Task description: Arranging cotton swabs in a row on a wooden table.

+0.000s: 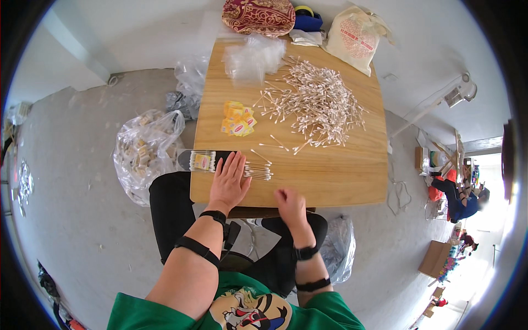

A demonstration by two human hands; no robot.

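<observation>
My left hand (230,179) lies flat with its fingers stretched out, over a dark strip (225,155) near the table's front left. From under its right side sticks out a row of cotton swabs (258,172). Left of the hand, a bundle of cotton swabs (194,161) lies side by side with a yellow label card (203,161) on top. My right hand (291,208) hovers at the front edge with its fingers curled in; whatever may be inside is hidden. Several loose swabs (279,142) lie beyond the hands, short of a large heap of cotton swabs (319,102).
Yellow label cards (238,119) sit in a pile on the wooden table (341,176). Clear plastic bags (253,58) lie at the far left. A cloth bag (357,38) and a red patterned bundle (258,16) stand at the back. A filled plastic bag (146,154) rests left of the table.
</observation>
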